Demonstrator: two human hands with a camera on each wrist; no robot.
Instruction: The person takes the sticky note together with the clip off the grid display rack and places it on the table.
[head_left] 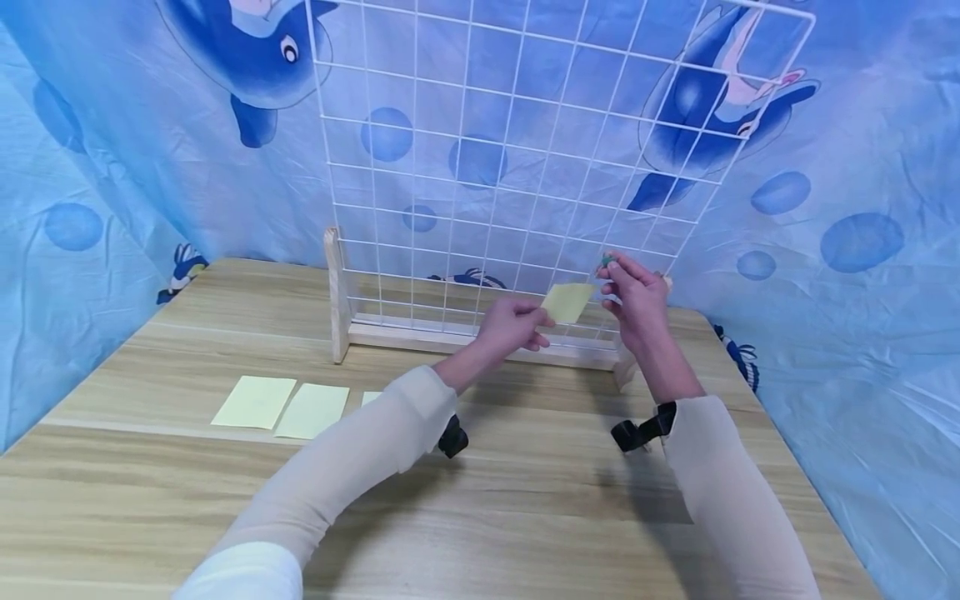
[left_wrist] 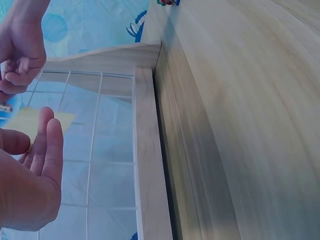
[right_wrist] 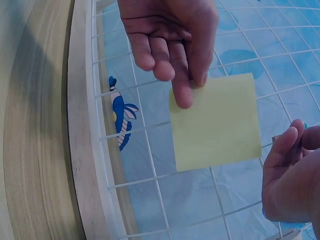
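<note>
My left hand (head_left: 517, 323) pinches a pale yellow paper note (head_left: 567, 302) by its lower left corner, in front of the white wire grid (head_left: 491, 225). In the right wrist view the note (right_wrist: 217, 125) faces the camera flat, with the left hand's thumb and forefinger at its edge. My right hand (head_left: 637, 296) is raised beside the note's right side. Its thumb and fingertips pinch a small clip-like piece (head_left: 607, 261) with green on it, mostly hidden by the fingers. The grid stands upright in a wooden base (head_left: 480, 343).
Pale yellow notes (head_left: 255, 402) lie in a row on the wooden table (head_left: 525, 517) at left, one partly behind the left sleeve. Small colourful pieces (left_wrist: 168, 2) show at the left wrist view's top edge. A blue dolphin-print curtain (head_left: 862, 350) hangs behind and beside the table.
</note>
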